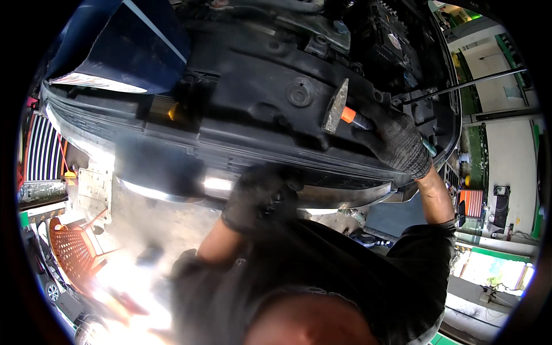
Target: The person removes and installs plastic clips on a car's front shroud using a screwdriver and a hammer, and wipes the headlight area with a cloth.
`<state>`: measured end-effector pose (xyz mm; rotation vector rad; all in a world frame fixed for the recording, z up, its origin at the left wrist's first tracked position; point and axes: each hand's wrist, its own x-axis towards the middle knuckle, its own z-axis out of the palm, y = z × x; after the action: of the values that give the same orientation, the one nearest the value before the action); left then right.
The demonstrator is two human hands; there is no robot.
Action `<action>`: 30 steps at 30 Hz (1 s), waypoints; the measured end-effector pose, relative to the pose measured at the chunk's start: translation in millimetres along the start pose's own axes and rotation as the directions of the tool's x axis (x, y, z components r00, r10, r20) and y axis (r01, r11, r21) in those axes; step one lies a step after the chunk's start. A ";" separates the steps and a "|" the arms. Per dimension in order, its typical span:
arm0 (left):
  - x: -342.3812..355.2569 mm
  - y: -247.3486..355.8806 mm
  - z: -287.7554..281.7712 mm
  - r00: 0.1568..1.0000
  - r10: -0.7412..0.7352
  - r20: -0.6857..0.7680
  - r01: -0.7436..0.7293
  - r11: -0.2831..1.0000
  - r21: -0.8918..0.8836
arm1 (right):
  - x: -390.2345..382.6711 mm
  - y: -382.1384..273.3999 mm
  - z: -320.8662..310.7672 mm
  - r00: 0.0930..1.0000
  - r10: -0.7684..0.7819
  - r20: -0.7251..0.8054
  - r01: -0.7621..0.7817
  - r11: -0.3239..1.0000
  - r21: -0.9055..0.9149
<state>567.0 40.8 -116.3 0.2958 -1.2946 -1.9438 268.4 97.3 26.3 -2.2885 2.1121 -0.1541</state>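
Observation:
My right hand (399, 144), in a dark knit glove, grips a hammer by its orange-and-black handle (352, 118). The grey steel hammer head (335, 107) rests against the black plastic front panel of a car (259, 86). My left hand (261, 195), also in a dark glove, is blurred and sits at the lower edge of that front end, near a shiny strip (218, 184). Its fingers look curled, but I cannot see whether they hold anything. My dark sleeves and shirt fill the lower middle of the view.
A dark blue panel (115, 46) rises at the top left. A thin prop rod (466, 83) slants across the open engine bay on the right. An orange plastic chair (72, 247) stands on the sunlit concrete at lower left. Green-and-white walls lie to the right.

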 end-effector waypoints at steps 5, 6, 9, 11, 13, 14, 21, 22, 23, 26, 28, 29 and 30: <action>-2.2 4.4 -2.7 0.984 -0.171 0.054 0.177 0.976 -0.125 | 5.0 -9.7 -22.4 0.998 -0.014 -0.057 0.052 0.653 0.755; -2.7 4.7 -3.5 0.989 -0.133 0.067 0.136 0.990 -0.042 | 1.7 -16.3 -35.5 0.999 0.024 0.039 -0.046 0.527 0.848; -3.6 3.5 -3.7 0.991 -0.105 0.082 0.113 0.989 -0.099 | 4.3 -41.9 -48.9 0.985 0.053 0.163 -0.165 0.544 0.823; -3.8 1.3 -2.4 0.990 -0.128 0.050 0.136 0.972 -0.194 | 8.4 -55.9 -49.4 0.980 0.039 0.193 -0.175 0.619 0.765; -4.2 -1.1 -0.7 0.993 -0.118 0.022 0.120 0.968 -0.223 | 12.3 -64.5 -45.8 0.999 -0.046 -0.015 0.043 0.705 0.708; -4.4 -2.2 0.3 0.995 -0.102 0.007 0.101 0.966 -0.240 | 12.6 -70.0 -40.3 0.995 -0.021 -0.096 0.088 0.625 0.776; -3.4 1.6 -1.2 0.995 -0.083 0.055 0.090 0.986 -0.140 | 16.2 -70.3 -26.6 0.999 0.010 -0.036 0.016 0.756 0.654; -3.3 2.0 -2.5 0.991 -0.112 0.067 0.123 0.972 -0.198 | 15.0 -70.5 -26.0 0.994 0.053 -0.099 0.048 0.599 0.799; -3.5 2.1 -3.0 0.989 -0.132 0.063 0.142 0.968 -0.206 | 13.1 -70.3 -26.5 0.983 0.071 -0.171 0.126 0.420 0.899; -3.3 1.5 -5.3 0.979 -0.187 0.075 0.202 0.913 -0.355 | 11.4 -73.3 -18.4 0.991 -0.111 -0.071 0.131 0.863 0.488; -3.2 1.0 -6.0 0.978 -0.190 0.086 0.208 0.921 -0.329 | 12.9 -74.6 -11.8 0.995 -0.093 -0.038 0.100 0.873 0.477; -3.5 0.5 -6.0 0.985 -0.155 0.080 0.170 0.956 -0.240 | 15.1 -75.6 -6.9 0.989 -0.064 -0.134 0.126 0.844 0.522; -4.2 -0.1 -5.4 0.991 -0.107 0.078 0.118 0.981 -0.152 | 14.0 -74.8 -6.4 0.993 0.021 -0.116 0.057 0.771 0.634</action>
<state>572.9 40.1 -119.8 0.2289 -1.1824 -2.1558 343.2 89.9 39.8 -1.9066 1.6967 -0.8802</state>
